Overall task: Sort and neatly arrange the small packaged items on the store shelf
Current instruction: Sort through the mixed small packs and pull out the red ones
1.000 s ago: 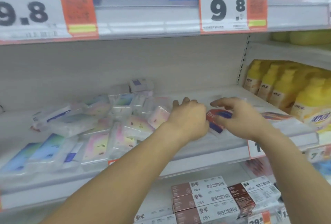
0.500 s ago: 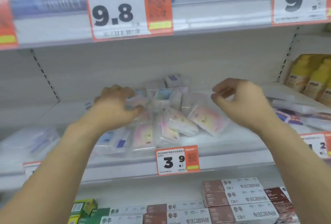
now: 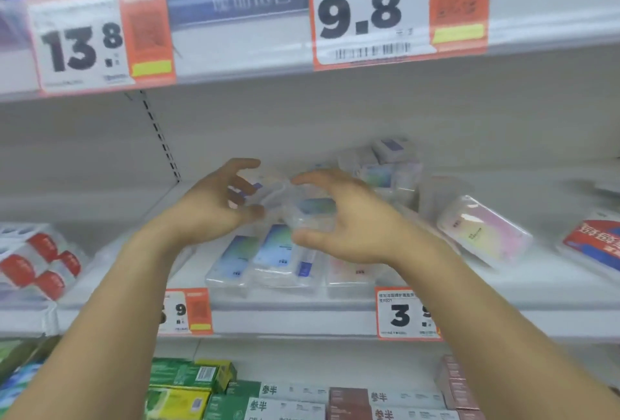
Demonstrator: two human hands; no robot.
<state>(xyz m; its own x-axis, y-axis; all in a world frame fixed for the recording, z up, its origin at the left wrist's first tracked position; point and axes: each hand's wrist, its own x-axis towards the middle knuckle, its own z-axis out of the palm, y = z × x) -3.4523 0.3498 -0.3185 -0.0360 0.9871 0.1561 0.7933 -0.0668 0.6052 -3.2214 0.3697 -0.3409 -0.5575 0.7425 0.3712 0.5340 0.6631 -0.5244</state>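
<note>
Left hand [image 3: 211, 208] and right hand [image 3: 352, 228], fingers curled, grip glossy clear rectangular packets [image 3: 302, 211] between them, above flat packs [image 3: 265, 258] on the white shelf [image 3: 335, 302].

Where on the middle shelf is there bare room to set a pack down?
Bare shelf back left, between the red-and-white packs and the clear packs; also front right, before the pink pack. The centre pile is crowded.

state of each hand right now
left hand: curled, but grip cannot be told, too blurred
right hand: holding a clear packet
</note>
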